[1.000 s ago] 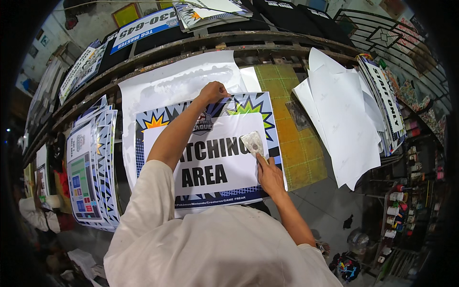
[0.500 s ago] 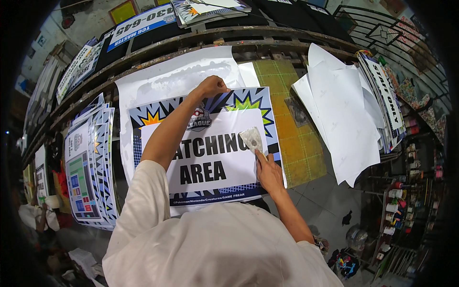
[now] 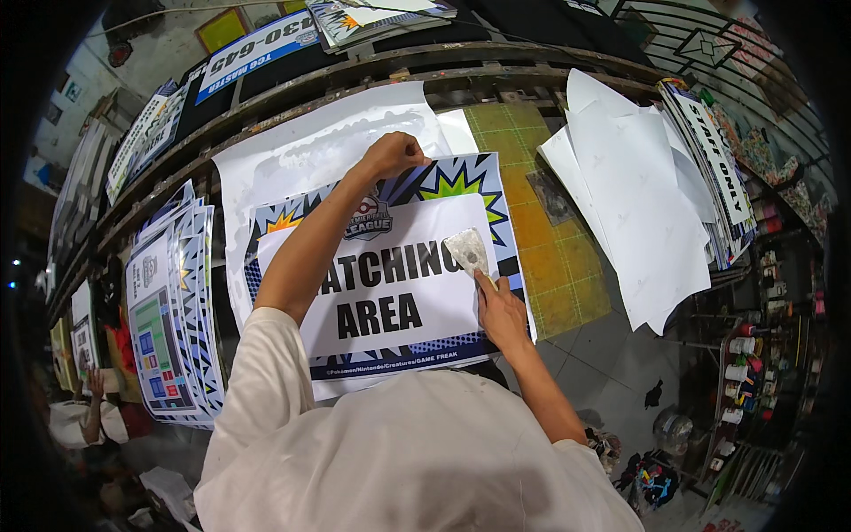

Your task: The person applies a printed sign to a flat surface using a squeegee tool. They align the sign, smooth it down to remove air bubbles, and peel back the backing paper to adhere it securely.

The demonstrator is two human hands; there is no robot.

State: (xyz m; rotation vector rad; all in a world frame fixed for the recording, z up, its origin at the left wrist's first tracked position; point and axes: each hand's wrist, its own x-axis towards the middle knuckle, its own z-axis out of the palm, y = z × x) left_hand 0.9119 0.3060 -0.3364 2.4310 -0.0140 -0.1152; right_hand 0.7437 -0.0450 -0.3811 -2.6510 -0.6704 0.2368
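Observation:
A large printed sign (image 3: 399,293) with black lettering on a white panel and a blue starburst border lies in front of me. My left hand (image 3: 394,156) reaches across it, fingers pinched at the sign's top edge near the middle. In my right hand (image 3: 503,312) is a scraper (image 3: 466,251) with a wide, whitish, smeared blade. That blade rests over the end of the upper line of lettering. Beneath the sign spreads a white backing sheet (image 3: 241,168), wrinkled and wet-looking beyond the top edge.
A yellowish cutting mat (image 3: 567,284) shows to the right, beside loose white sheets (image 3: 634,204) and stacked signs (image 3: 709,168). More printed boards (image 3: 160,310) stand at left. A slatted wooden rack (image 3: 355,80) crosses behind. Another person's hand (image 3: 95,383) appears far left.
The view has shifted slightly. Both hands keep nearly the same places on the sign, with the scraper still over the lettering. At far left, another person's hand has risen.

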